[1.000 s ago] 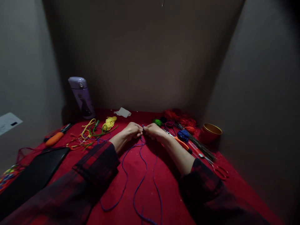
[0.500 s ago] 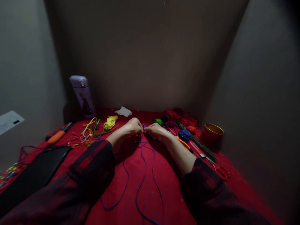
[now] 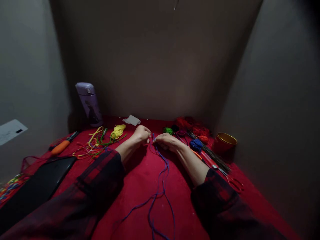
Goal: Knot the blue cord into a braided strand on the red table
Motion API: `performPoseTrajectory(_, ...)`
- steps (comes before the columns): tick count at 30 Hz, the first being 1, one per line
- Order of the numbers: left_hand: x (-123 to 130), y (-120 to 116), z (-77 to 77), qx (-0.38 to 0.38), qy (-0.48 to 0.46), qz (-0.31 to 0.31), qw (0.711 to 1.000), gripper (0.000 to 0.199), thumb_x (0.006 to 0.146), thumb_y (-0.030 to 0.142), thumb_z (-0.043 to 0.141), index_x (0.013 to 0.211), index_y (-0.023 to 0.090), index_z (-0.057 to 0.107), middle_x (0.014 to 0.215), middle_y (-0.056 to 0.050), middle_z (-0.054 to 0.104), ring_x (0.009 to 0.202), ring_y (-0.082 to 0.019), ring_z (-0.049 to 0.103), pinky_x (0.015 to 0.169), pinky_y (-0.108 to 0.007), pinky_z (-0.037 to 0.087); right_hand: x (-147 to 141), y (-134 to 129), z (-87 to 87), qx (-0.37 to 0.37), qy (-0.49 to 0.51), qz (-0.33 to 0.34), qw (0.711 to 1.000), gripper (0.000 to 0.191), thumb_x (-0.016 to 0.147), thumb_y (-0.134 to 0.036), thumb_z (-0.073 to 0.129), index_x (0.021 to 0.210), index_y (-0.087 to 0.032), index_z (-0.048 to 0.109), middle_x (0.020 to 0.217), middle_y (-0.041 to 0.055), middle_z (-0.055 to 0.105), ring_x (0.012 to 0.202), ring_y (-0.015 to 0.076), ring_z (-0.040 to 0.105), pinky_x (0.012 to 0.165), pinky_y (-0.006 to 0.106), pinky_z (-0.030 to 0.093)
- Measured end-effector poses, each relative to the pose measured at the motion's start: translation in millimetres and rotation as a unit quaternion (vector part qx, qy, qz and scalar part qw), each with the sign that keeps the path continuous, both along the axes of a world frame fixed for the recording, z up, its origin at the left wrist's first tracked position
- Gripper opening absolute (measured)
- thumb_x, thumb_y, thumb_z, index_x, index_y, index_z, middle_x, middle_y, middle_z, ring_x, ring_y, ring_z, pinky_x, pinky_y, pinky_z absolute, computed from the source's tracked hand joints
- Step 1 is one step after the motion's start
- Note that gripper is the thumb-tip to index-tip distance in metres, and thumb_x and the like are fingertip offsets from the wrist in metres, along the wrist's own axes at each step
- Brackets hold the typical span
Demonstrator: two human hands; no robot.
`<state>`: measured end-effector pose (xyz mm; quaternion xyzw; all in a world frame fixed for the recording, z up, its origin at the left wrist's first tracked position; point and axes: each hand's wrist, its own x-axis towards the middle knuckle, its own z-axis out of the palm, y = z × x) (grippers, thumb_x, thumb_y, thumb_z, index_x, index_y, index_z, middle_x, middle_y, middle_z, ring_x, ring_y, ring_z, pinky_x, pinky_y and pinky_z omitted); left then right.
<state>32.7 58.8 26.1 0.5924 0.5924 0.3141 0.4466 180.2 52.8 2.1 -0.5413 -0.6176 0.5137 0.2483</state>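
Long blue-purple cords [image 3: 163, 173] run from between my hands down the red cloth toward me, crossing one another. At their far end, a small blue piece [image 3: 153, 135] stands up between my fingertips; whether it is a knot or a bead I cannot tell. My left hand [image 3: 142, 134] has its fingers pinched close beside it on the left, at a cord there. From the other side, my right hand [image 3: 165, 140] pinches the cords just below the blue piece. The fingertips of both hands are small and partly hidden.
A purple bottle [image 3: 89, 104], yellow yarn [image 3: 118, 131] and orange-handled tool [image 3: 60, 147] lie left, near a black tablet-like slab [image 3: 42, 186]. Right are a blue yarn ball [image 3: 196, 145], red yarn [image 3: 200, 129], scissors [image 3: 235, 184] and a red cup [image 3: 225, 143]. White paper [image 3: 132, 120] lies behind.
The cord that curved out on the left beneath my left arm has swung right and now lies alongside the others. My left hand has shifted slightly away from the blue piece.
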Motion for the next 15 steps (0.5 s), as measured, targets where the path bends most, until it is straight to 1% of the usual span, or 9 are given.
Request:
performPoseTrajectory(1, 1.5, 2.4, -5.5, -0.024, -0.012, -0.003, 1.0, 0.016, 0.072, 0.003, 0.045, 0.065, 0.008, 0.059, 0.037, 0.0, 0.047, 0.03, -0.007, 0.038, 0.038, -0.02, 0.027, -1.5, 3.4, -3.0, -0.005, 0.012, 0.007, 1.0, 0.015, 0.069, -0.026, 0.056, 0.061, -0.017, 0.047, 0.045, -0.0085, 0.031, 0.036, 0.0039, 0.022, 0.035, 0.019, 0.017)
performPoseTrajectory(3, 4.7, 3.8, -15.5, -0.05, -0.03, -0.043, 0.997, 0.019, 0.072, 0.002, 0.044, 0.059, 0.01, 0.055, 0.037, -0.001, 0.048, 0.03, -0.006, 0.037, 0.038, -0.019, 0.028, -1.7, 9.3, -9.3, -0.017, 0.045, 0.025, 0.999, 0.015, 0.069, -0.025, 0.056, 0.062, -0.017, 0.045, 0.045, -0.0094, 0.029, 0.036, 0.0032, 0.019, 0.035, 0.019, 0.014)
performPoseTrajectory(5, 7.3, 3.0, -23.1, -0.04, -0.026, -0.063, 0.997, 0.021, 0.073, 0.006, 0.045, 0.053, 0.011, 0.051, 0.037, -0.001, 0.048, 0.029, -0.006, 0.036, 0.037, -0.019, 0.028, 0.5, 13.4, -14.9, -0.023, 0.072, 0.043, 0.996, 0.016, 0.07, -0.026, 0.056, 0.062, -0.017, 0.044, 0.046, -0.0096, 0.029, 0.036, 0.0029, 0.018, 0.035, 0.018, 0.013)
performPoseTrajectory(8, 7.9, 4.3, -30.9, -0.018, -0.01, -0.049, 0.999, 0.024, 0.075, 0.015, 0.048, 0.051, 0.012, 0.051, 0.035, 0.002, 0.044, 0.028, -0.006, 0.033, 0.035, -0.02, 0.024, 4.4, 16.8, -20.4, -0.007, 0.075, 0.058, 0.995, 0.02, 0.071, -0.028, 0.055, 0.06, -0.018, 0.041, 0.045, -0.0088, 0.031, 0.035, 0.0029, 0.021, 0.034, 0.018, 0.014)
performPoseTrajectory(10, 6.4, 7.9, -34.7, -0.009, -0.008, -0.039, 0.999, 0.018, 0.072, 0.016, 0.053, 0.054, 0.011, 0.054, 0.036, 0.003, 0.043, 0.03, -0.005, 0.033, 0.035, -0.02, 0.022, 6.3, 18.1, -21.4, 0.017, 0.049, 0.058, 0.997, 0.021, 0.071, -0.029, 0.055, 0.059, -0.018, 0.042, 0.045, -0.0083, 0.033, 0.034, 0.0031, 0.023, 0.034, 0.019, 0.015)
performPoseTrajectory(12, 4.5, 11.7, -37.3, 0.007, -0.004, -0.033, 0.999, 0.011, 0.067, 0.014, 0.058, 0.057, 0.01, 0.057, 0.038, 0.003, 0.046, 0.032, -0.005, 0.034, 0.036, -0.02, 0.023, 8.1, 18.8, -19.6, 0.041, -0.001, 0.054, 0.998, 0.019, 0.071, -0.03, 0.055, 0.06, -0.017, 0.046, 0.044, -0.0078, 0.034, 0.033, 0.0033, 0.025, 0.033, 0.019, 0.016)
performPoseTrajectory(15, 4.1, 13.3, -37.5, 0.008, -0.013, -0.013, 1.0, 0.008, 0.063, 0.012, 0.061, 0.056, 0.01, 0.058, 0.038, 0.003, 0.045, 0.033, -0.005, 0.035, 0.037, -0.02, 0.021, 12.3, 18.0, -9.5, 0.071, -0.085, 0.058, 0.992, 0.017, 0.071, -0.029, 0.055, 0.062, -0.015, 0.053, 0.045, -0.006, 0.04, 0.034, 0.0036, 0.029, 0.034, 0.019, 0.019)
